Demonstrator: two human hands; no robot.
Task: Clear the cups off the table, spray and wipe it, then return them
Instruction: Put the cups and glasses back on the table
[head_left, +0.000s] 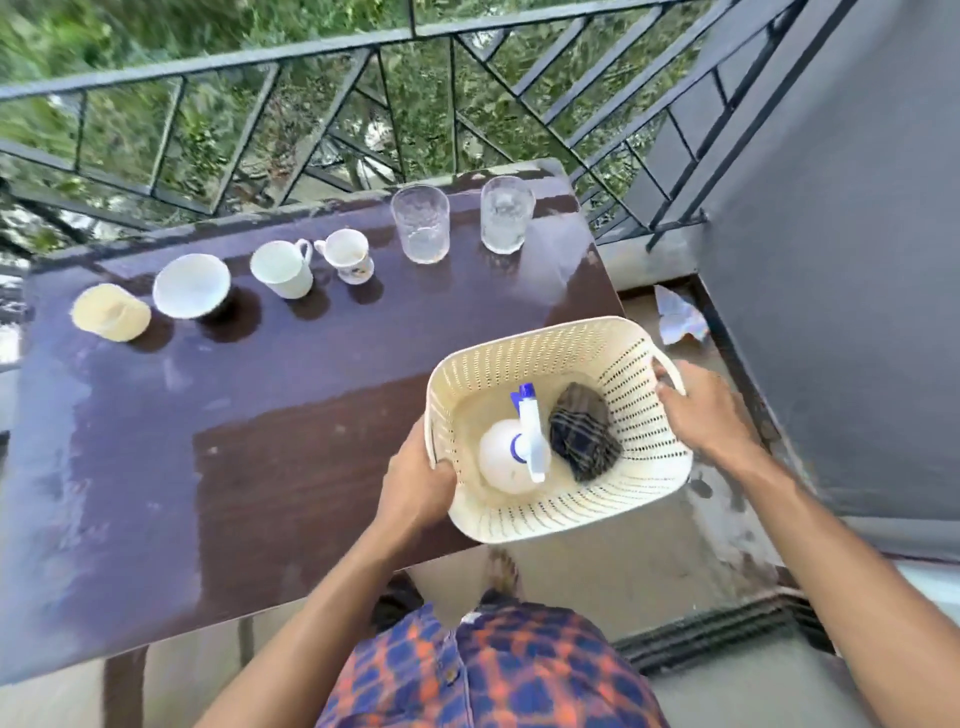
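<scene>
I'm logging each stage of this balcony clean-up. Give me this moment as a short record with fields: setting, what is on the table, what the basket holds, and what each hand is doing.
setting: balcony, dark table beside a metal railing
on table: six vessels in a row along the far edge: tan cup, white bowl, white mug, small printed mug, two clear glasses
basket: cream, perforated, at the table's near right corner
basket contents: spray bottle, checked cloth
left hand: grips basket's left rim
right hand: grips right handle
</scene>
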